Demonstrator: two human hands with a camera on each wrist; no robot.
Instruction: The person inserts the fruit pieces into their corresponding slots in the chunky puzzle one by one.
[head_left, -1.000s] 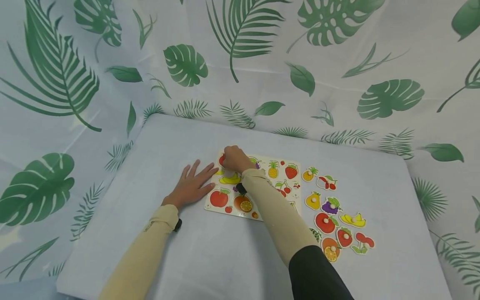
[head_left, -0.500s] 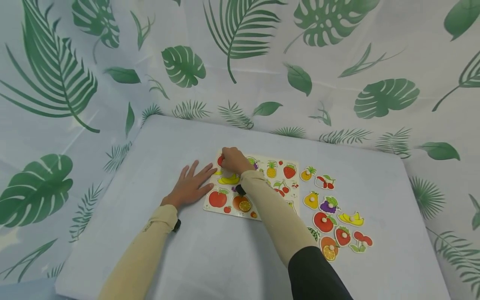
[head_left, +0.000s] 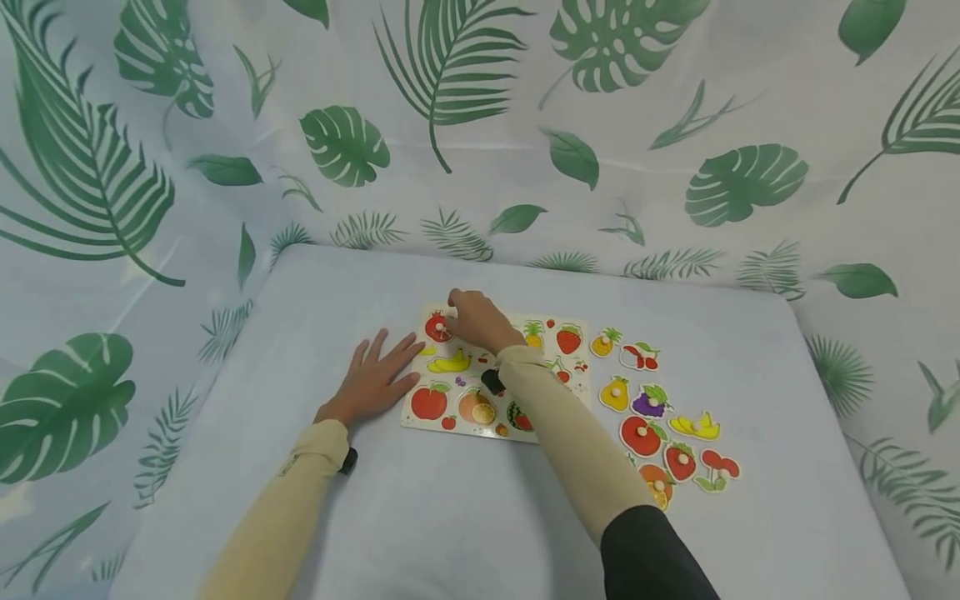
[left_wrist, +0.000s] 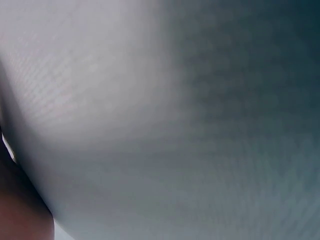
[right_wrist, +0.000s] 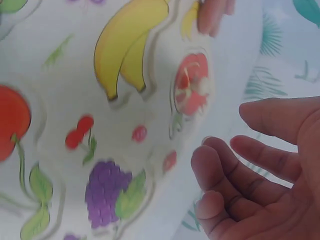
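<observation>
A fruit puzzle board (head_left: 414,423) lies on the white table. Its upper left corner bears the knobbed pomegranate piece (head_left: 437,327), which the right wrist view also shows whole, its pale knob bare. Just right of that piece, over the board's far edge, my right hand (head_left: 483,321) hovers with nothing held; its fingers (right_wrist: 207,165) are loosely bent, and the thumb is apart from them. My left hand (head_left: 375,379) lies flat with fingers spread, fingertips right at the board's left edge. The left wrist view is mostly blurred grey, with a sliver of hand (left_wrist: 25,220).
Right of the board lie several loose knobbed pieces, among them a pineapple (head_left: 603,342), a pear (head_left: 615,393), grapes (head_left: 650,402), bananas (head_left: 696,426), an apple (head_left: 640,435) and a strawberry (head_left: 680,461). A leaf-patterned cloth (head_left: 465,183) hangs behind the table (head_left: 420,517).
My right hand has let go of the pomegranate piece and drawn off it to the right, its fingers loosened. The left hand stays at the board's edge. The head view has shifted a little.
</observation>
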